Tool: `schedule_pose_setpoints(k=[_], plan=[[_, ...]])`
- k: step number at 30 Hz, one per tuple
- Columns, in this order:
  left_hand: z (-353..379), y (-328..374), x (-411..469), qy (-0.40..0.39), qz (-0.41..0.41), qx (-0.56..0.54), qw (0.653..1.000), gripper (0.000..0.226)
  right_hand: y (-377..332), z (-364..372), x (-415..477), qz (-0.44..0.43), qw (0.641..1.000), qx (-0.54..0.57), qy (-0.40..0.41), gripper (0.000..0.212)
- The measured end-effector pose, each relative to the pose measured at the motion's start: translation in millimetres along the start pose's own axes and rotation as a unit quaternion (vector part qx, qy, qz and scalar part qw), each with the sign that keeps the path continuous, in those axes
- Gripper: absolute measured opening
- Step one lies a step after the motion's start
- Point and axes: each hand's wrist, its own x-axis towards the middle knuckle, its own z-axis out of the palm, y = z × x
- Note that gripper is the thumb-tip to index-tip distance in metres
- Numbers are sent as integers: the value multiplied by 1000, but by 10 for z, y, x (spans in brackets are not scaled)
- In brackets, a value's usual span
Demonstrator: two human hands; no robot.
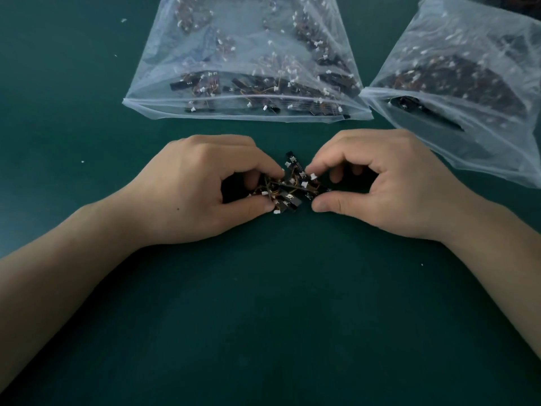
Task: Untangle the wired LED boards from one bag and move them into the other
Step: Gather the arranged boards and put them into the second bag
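Note:
A tangled clump of small black LED boards [291, 189] with thin wires and white connectors lies on the green table, between my two hands. My left hand [202, 186] grips the clump's left side with curled fingers and thumb. My right hand [389, 183] pinches its right side between thumb and forefinger. Behind them lies a clear plastic bag [248, 33] holding many more wired boards, its mouth facing me. A second clear bag [483, 136], also holding boards, lies at the right with its opening towards the middle.
The green table surface [263, 303] stretches towards me below the hands. A few small white specks [123, 20] lie scattered at the far left. My forearms come in from the bottom corners.

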Motion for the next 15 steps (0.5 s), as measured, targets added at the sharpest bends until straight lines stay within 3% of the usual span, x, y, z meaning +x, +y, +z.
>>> schedule_pose_setpoints(k=[5, 15], plan=[[4, -10, -5, 3, -9, 8, 1000, 51, 44, -60, -25, -20, 1000, -14, -8, 38], [3, -8, 6, -3, 17, 28, 999, 36, -1, -17, 21, 34, 990, -124, -65, 66]])
